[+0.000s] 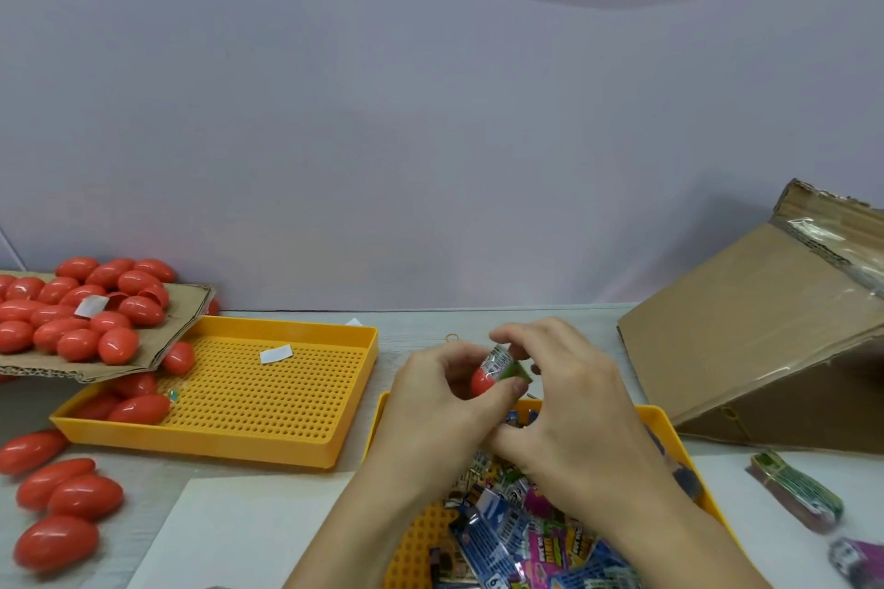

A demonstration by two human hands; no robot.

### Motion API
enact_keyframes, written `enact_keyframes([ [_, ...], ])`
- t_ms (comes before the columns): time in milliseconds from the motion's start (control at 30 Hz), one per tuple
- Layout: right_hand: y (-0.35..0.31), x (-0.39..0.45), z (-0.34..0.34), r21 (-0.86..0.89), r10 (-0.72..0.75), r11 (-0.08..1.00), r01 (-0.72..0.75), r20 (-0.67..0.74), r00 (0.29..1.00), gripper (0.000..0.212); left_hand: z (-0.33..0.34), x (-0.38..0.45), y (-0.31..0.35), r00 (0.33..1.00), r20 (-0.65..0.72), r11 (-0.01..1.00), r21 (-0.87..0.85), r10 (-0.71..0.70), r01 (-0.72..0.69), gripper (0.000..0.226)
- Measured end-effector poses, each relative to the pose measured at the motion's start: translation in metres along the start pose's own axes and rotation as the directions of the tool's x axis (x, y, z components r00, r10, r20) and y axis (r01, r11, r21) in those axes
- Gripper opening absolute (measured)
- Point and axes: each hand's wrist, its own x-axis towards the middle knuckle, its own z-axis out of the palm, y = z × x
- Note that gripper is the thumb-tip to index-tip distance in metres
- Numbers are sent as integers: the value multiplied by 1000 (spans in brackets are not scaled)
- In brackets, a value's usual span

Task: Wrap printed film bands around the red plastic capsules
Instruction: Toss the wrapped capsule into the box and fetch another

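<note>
A red capsule [481, 382] is held in the middle of the view, above the near yellow tray [669, 440]. My left hand [440, 402] grips the capsule from the left. My right hand [569, 402] pinches a printed film band [504, 363] that sits around the capsule's right end. Several loose printed film bands [521, 536] lie in the near tray under my wrists. More red capsules [81, 316] are piled on a cardboard sheet at the left, and a few capsules [62, 493] lie on the table at the lower left.
A second perforated yellow tray [268, 397] stands left of centre with a few capsules at its left end. A tilted cardboard box [765, 335] rises at the right. A bundle of bands [796, 488] lies at the lower right. A white sheet [229, 536] covers the near table.
</note>
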Motion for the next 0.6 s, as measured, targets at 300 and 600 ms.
enact_keyframes([
  [300,4,1,1,51,-4,999,6,-51,999,55,3,-1,0,996,-84,1000,-18,12,-13,17],
  [600,5,1,2,74,24,997,-19,-75,997,54,4,-3,3,984,-140,994,12,108,-107,10],
])
